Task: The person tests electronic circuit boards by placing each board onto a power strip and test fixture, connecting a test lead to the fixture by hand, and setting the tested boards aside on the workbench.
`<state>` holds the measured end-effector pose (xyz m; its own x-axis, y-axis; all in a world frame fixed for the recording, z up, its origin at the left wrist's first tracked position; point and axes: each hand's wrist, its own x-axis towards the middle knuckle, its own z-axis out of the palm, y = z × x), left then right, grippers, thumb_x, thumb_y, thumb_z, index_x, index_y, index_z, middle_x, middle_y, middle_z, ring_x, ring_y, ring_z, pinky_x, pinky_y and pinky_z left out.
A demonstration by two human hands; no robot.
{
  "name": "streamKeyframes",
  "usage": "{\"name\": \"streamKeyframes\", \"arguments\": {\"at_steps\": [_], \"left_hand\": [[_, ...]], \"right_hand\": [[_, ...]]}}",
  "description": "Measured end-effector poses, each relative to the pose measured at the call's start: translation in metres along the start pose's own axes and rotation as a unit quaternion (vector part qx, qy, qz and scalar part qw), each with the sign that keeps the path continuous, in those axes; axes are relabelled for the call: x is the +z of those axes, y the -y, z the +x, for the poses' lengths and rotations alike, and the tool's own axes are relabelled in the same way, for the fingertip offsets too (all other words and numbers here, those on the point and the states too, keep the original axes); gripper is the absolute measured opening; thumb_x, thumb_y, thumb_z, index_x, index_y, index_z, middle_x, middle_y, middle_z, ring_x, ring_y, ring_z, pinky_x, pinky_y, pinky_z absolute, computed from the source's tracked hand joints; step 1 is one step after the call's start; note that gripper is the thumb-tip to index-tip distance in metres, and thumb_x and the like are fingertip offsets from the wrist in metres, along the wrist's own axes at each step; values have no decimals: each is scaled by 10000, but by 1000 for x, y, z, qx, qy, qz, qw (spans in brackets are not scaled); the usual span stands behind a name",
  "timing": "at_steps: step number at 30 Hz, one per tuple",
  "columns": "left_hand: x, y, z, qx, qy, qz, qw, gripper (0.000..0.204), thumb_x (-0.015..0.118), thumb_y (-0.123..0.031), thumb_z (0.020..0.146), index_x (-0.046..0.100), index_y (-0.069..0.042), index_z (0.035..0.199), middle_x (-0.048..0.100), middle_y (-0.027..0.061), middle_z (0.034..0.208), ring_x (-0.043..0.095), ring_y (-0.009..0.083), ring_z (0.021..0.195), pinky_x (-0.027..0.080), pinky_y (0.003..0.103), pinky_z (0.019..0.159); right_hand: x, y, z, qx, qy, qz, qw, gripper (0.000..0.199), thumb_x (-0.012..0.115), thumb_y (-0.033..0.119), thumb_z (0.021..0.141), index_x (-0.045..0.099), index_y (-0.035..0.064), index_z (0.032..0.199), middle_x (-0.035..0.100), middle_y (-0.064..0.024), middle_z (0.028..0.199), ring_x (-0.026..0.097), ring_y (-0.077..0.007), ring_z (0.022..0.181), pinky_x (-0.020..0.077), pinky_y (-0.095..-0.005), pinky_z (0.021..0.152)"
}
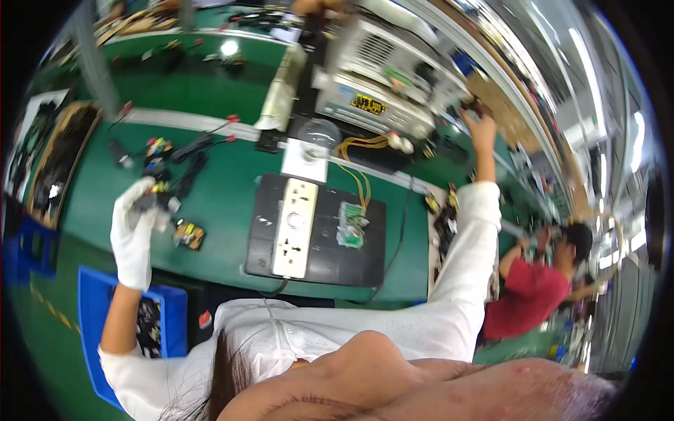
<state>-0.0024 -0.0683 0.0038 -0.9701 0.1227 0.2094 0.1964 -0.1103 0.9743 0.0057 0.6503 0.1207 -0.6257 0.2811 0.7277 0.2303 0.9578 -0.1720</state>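
Note:
My left hand [133, 235], in a white glove, is closed round a small dark electronic part [149, 201] above the left of the green bench; the fingers hide much of it. Just right of that hand lies a small circuit board [189, 234] with yellow components. Behind it are another yellow-topped board [159, 149] and a coiled black cable [193, 151]. My bare right hand [481, 133] is stretched far out to the right, its fingers apart beside the instrument stack. A blurred dark reddish thing [477, 107] is at its fingertips; whether they touch cannot be made out.
A white power strip [295, 228] lies on a black box [263, 245] mid-bench, beside a small green board [351, 224]. Behind stands a test instrument [375, 105] with yellow leads [365, 142]. A blue bin [173, 319] is at lower left. Someone in red [530, 295] works at right.

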Motion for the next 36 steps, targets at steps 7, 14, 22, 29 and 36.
{"name": "streamKeyframes", "arguments": {"at_steps": [7, 14, 22, 29, 36], "left_hand": [[-23, -13, -4, 229, -7, -59, 972, 307, 615, -24, 966, 523, -16, 1258, 518, 199, 1412, 657, 272, 1066, 574, 394, 893], [-28, -43, 17, 207, -21, -105, 972, 343, 655, -24, 934, 514, -5, 1247, 556, 204, 1375, 685, 275, 1023, 588, 417, 897], [-28, -90, 62, 387, -40, -90, 917, 490, 615, 182, 859, 563, -132, 1232, 524, 214, 1409, 675, 331, 1060, 603, 433, 885], [20, -136, 59, 381, 250, -120, 882, 391, 601, 91, 901, 557, -50, 1263, 526, 300, 1371, 642, 386, 1138, 623, 474, 880], [137, -154, 71, 258, 389, -221, 856, 487, 672, 79, 816, 539, -8, 1276, 601, 230, 1311, 630, 325, 1163, 522, 443, 1005]], "right_hand": [[82, -28, 1, 77, -117, 253, 957, 365, 765, 250, 837, 693, -2, 1091, 682, -173, 1097, 651, -331, 1039, 484, -394, 943], [164, -54, -127, 18, 37, -26, 999, 305, 656, 153, 875, 666, -11, 1132, 684, -216, 1044, 649, -388, 967, 512, -445, 871], [114, -10, -155, 82, 185, -136, 970, 240, 575, 27, 856, 692, 2, 1064, 694, -235, 1060, 660, -397, 1028, 520, -436, 906], [-12, 143, -114, 102, -68, 448, 885, 284, 605, 61, 961, 654, 16, 1238, 675, -96, 1226, 627, -177, 1091, 478, -313, 975], [-14, 340, -181, -124, 350, 685, 627, 1144, 842, 364, 765, 117, 97, 1609, 338, -187, 1567, 350, -286, 1445, 262, -450, 1184]]}}
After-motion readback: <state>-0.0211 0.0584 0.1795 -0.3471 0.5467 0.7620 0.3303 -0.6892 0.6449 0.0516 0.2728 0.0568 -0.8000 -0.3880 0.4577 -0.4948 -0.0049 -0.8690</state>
